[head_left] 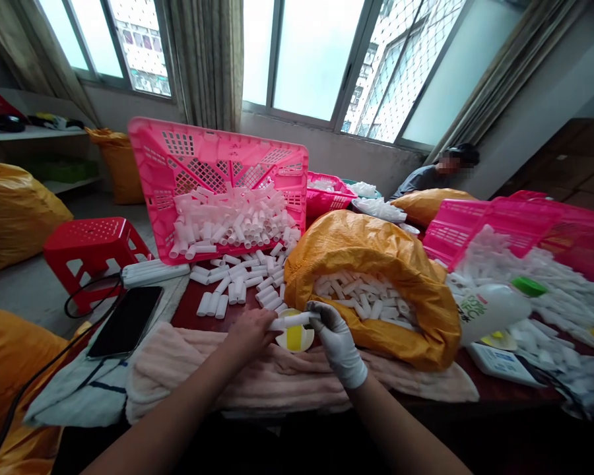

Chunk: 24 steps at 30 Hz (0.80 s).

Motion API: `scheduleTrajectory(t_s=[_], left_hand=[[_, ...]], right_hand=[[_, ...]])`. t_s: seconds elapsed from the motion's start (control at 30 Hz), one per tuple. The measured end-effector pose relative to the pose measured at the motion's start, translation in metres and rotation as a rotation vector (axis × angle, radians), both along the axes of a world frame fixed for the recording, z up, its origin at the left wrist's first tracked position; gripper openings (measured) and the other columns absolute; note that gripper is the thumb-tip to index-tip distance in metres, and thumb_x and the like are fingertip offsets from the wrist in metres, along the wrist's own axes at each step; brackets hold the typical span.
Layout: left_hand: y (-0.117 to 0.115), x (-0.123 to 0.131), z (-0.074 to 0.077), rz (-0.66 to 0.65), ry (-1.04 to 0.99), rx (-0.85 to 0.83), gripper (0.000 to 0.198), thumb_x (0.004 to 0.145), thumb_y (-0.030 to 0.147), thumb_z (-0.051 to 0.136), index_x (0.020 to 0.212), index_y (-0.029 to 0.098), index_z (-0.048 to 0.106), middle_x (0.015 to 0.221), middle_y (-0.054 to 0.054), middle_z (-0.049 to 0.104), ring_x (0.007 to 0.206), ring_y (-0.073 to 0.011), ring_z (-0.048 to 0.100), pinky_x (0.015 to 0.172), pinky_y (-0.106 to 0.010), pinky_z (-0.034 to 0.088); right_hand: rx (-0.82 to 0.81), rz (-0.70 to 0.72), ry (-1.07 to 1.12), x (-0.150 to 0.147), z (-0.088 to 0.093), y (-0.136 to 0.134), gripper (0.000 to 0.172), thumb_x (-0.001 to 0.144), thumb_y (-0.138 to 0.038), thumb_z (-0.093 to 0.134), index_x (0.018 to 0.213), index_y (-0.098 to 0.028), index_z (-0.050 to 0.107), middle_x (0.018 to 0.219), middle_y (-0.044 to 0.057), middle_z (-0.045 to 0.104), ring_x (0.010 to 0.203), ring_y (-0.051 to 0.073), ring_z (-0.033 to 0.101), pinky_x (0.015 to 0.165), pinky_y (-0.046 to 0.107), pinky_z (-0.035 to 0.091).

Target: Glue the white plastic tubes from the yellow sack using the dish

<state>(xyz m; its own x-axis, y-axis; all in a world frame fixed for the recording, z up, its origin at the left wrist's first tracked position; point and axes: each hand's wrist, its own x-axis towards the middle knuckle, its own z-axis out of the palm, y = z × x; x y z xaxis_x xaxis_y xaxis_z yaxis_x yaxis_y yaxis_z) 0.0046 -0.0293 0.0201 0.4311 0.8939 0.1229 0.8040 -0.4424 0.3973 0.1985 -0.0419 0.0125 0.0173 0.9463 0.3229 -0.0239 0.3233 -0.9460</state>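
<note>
A white tube (292,321) is held level between my hands; I cannot tell whether it is one piece or two end to end. My bare left hand (250,335) pinches its left end. At the other end my right hand (337,342), in a white glove, has its fingers closed on it. Just below the tube lies a round pale dish (304,342) with a yellow middle, partly covered. Short white tubes (218,305) lie loose beyond my left hand. An orange sack (349,231) full of similar tubes opens toward me, beyond my right hand.
A pink basket (218,148) tipped on its side spills tubes. A pink towel (178,356) lines the front edge, with a phone (126,322) at left. A white bottle (495,310) leans right of the sack. A person (428,178) sits behind; a red stool (92,241) stands left.
</note>
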Motion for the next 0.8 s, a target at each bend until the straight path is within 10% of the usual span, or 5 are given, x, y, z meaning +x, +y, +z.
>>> scheduleTrajectory(t_s=[0.37,0.57,0.8], left_hand=[[-0.014,0.008,-0.002,-0.249,-0.191,-0.321,0.028,0.079,0.046,0.044,0.087,0.02,0.053,0.081,0.0,0.06,0.072,-0.0128,0.055,0.063,-0.02,0.038],[-0.016,0.011,0.008,-0.214,-0.141,-0.272,0.028,0.078,0.045,0.046,0.085,0.02,0.055,0.078,0.0,0.06,0.072,-0.0139,0.054,0.063,-0.021,0.037],[-0.021,0.019,0.006,-0.211,-0.107,-0.235,0.024,0.08,0.041,0.043,0.08,0.02,0.053,0.075,0.0,0.06,0.07,-0.0132,0.055,0.061,-0.021,0.037]], right_hand=[[0.254,0.208,-0.377,0.019,0.035,-0.021,0.016,0.08,-0.018,0.053,0.094,-0.023,0.059,0.103,0.005,0.057,0.099,0.017,0.054,0.087,0.033,0.046],[-0.062,0.05,-0.066,0.024,0.021,-0.014,0.02,0.075,-0.03,0.061,0.093,-0.023,0.058,0.096,0.004,0.063,0.088,0.018,0.059,0.077,0.035,0.051],[0.196,0.17,-0.412,0.015,0.035,-0.027,0.012,0.08,-0.026,0.054,0.09,-0.022,0.059,0.1,0.006,0.058,0.096,0.018,0.054,0.085,0.033,0.045]])
